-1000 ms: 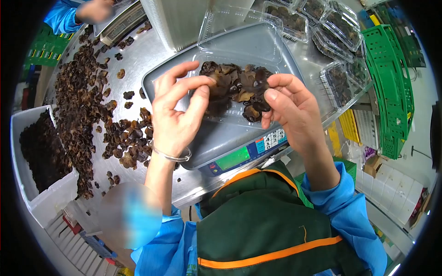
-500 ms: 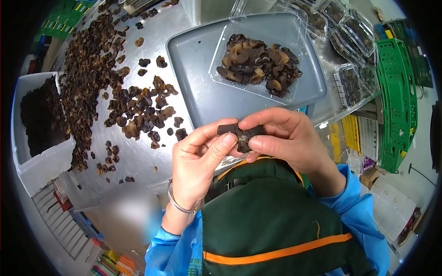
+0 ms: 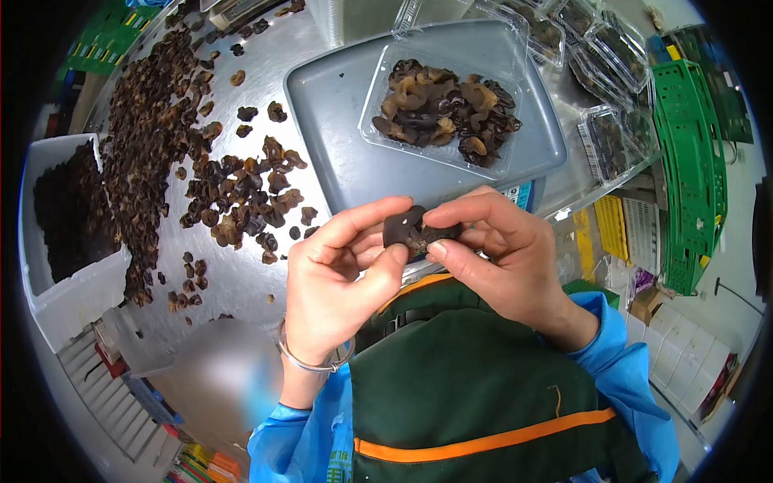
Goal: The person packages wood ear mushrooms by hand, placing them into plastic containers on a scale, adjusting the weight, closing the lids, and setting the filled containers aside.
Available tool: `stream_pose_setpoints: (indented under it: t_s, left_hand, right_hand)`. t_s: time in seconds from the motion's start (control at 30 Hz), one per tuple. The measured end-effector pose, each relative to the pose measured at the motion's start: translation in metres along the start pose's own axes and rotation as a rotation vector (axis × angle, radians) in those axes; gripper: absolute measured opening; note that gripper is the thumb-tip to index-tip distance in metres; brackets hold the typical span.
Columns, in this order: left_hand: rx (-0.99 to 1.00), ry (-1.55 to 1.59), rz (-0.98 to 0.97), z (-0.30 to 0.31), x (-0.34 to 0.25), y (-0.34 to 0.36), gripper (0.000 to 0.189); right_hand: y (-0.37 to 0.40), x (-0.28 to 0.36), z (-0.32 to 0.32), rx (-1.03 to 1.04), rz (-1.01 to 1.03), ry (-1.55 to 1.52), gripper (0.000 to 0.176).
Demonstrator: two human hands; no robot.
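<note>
Between my two hands, just in front of the apron, is a dark, folded piece of fungus (image 3: 419, 231). My left hand (image 3: 342, 274) pinches its left side between thumb and fingertips. The right side is pinched by my right hand (image 3: 507, 262). Beyond the hands, an open clear plastic box (image 3: 376, 149) holds a heap of brown-black fungus (image 3: 447, 109). That box rests on a grey tray (image 3: 330, 137).
Loose fungus (image 3: 153, 137) is spread over the metal table (image 3: 258, 80) at left, beside a white foam box (image 3: 72, 302). Filled clear boxes (image 3: 616, 145) are stacked at the right, near a green crate (image 3: 688, 177). A blurred patch lies at the lower left.
The fungus piece has been turned and folded between my fingers. My left hand has shifted slightly left. The tray and table appear slightly further left and higher in view.
</note>
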State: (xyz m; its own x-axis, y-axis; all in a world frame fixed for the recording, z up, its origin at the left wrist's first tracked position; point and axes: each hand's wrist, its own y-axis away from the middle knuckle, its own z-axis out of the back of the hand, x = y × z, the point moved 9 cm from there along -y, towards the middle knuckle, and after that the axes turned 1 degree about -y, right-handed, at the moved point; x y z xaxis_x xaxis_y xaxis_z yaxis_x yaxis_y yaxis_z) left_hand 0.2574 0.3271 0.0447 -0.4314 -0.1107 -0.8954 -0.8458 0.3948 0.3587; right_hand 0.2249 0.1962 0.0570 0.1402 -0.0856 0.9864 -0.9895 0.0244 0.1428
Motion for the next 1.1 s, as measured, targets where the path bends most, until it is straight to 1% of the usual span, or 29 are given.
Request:
stream_pose_setpoints:
  t_s: [0.07, 0.1, 0.13, 0.17, 0.2, 0.23, 0.27, 0.3, 0.37, 0.5, 0.57, 0.6, 0.67, 0.7, 0.73, 0.77, 0.8, 0.87, 0.9, 0.97, 1.0, 1.07, 1.1]
  left_hand:
    - [0.008, -0.026, -0.024, -0.004, -0.002, -0.001, 0.034]
    - [-0.01, -0.131, -0.085, -0.004, -0.005, -0.002, 0.035]
    - [-0.029, -0.235, -0.146, -0.004, -0.009, -0.002, 0.036]
    - [-0.029, -0.235, -0.146, -0.004, -0.009, -0.002, 0.036]
    - [-0.026, -0.263, -0.114, -0.004, -0.006, -0.003, 0.036]
    - [-0.024, -0.291, -0.081, -0.004, -0.003, -0.003, 0.036]
    - [-0.025, -0.291, -0.08, -0.003, -0.003, -0.003, 0.036]
    - [-0.013, -0.233, -0.056, -0.002, -0.001, -0.003, 0.036]
    - [0.001, -0.175, -0.029, -0.004, 0.002, -0.003, 0.036]
    - [-0.011, -0.118, -0.056, -0.009, 0.0, -0.003, 0.033]
    - [-0.033, -0.108, -0.066, -0.007, 0.002, -0.004, 0.032]
    - [-0.02, -0.16, -0.06, -0.005, 0.007, -0.005, 0.029]
    - [-0.004, -0.211, -0.054, -0.007, 0.011, -0.008, 0.027]
    - [0.019, -0.231, -0.073, -0.01, 0.011, -0.01, 0.024]
    - [0.043, -0.25, -0.093, -0.014, 0.011, -0.01, 0.022]
    - [-0.014, -0.052, 0.003, -0.008, 0.023, -0.01, 0.02]
    - [-0.02, 0.102, 0.137, -0.003, 0.036, -0.01, 0.022]
    - [-0.065, 0.26, 0.212, -0.003, 0.036, -0.007, 0.031]
    - [-0.063, 0.257, 0.217, -0.004, 0.037, -0.006, 0.031]
    - [0.055, 0.093, -0.042, -0.014, 0.017, -0.004, 0.04]
    - [0.056, 0.094, -0.043, -0.014, 0.016, -0.004, 0.04]
    - [0.117, -0.04, -0.069, -0.019, 0.011, -0.003, 0.045]
    - [0.112, -0.099, -0.074, -0.017, 0.011, -0.003, 0.045]
  right_hand:
    - [-0.001, 0.004, 0.0, 0.007, 0.048, 0.023, 0.024]
    - [-0.001, 0.003, 0.001, 0.006, 0.047, 0.023, 0.024]
    - [-0.001, 0.004, 0.001, 0.008, 0.075, 0.092, 0.023]
    - [-0.001, 0.005, 0.001, 0.012, 0.105, 0.16, 0.023]
    - [0.0, 0.004, 0.001, 0.012, 0.104, 0.159, 0.023]
    - [0.0, 0.0, 0.002, 0.004, 0.059, 0.088, 0.022]
    - [0.0, -0.005, 0.003, -0.005, 0.013, 0.016, 0.022]
    - [-0.001, -0.003, 0.004, -0.005, 0.012, 0.015, 0.022]
    - [-0.001, -0.009, 0.007, -0.019, -0.101, -0.124, 0.022]
    - [0.0, -0.011, 0.006, -0.005, -0.113, -0.152, 0.023]
    - [0.001, -0.008, 0.004, 0.021, -0.031, -0.035, 0.024]
    - [0.002, -0.008, 0.005, 0.02, -0.031, -0.036, 0.024]
    - [0.005, -0.002, -0.002, 0.098, 0.033, 0.157, 0.022]
    - [0.008, -0.005, -0.006, 0.055, 0.011, 0.121, 0.023]
    - [0.008, -0.005, -0.005, 0.054, 0.011, 0.121, 0.023]
    - [0.008, -0.013, 0.002, -0.001, -0.079, -0.047, 0.024]
    - [0.009, -0.022, 0.007, -0.056, -0.169, -0.215, 0.026]
    - [0.006, -0.02, 0.014, -0.064, -0.151, -0.206, 0.029]
    - [0.007, -0.023, 0.015, -0.045, -0.184, -0.197, 0.029]
    - [0.008, -0.024, 0.015, -0.029, -0.214, -0.182, 0.028]
    - [0.008, -0.023, 0.015, -0.035, -0.205, -0.192, 0.028]
    - [0.008, -0.022, 0.012, -0.039, -0.194, -0.205, 0.029]
    - [0.008, -0.021, 0.011, -0.034, -0.165, -0.194, 0.029]
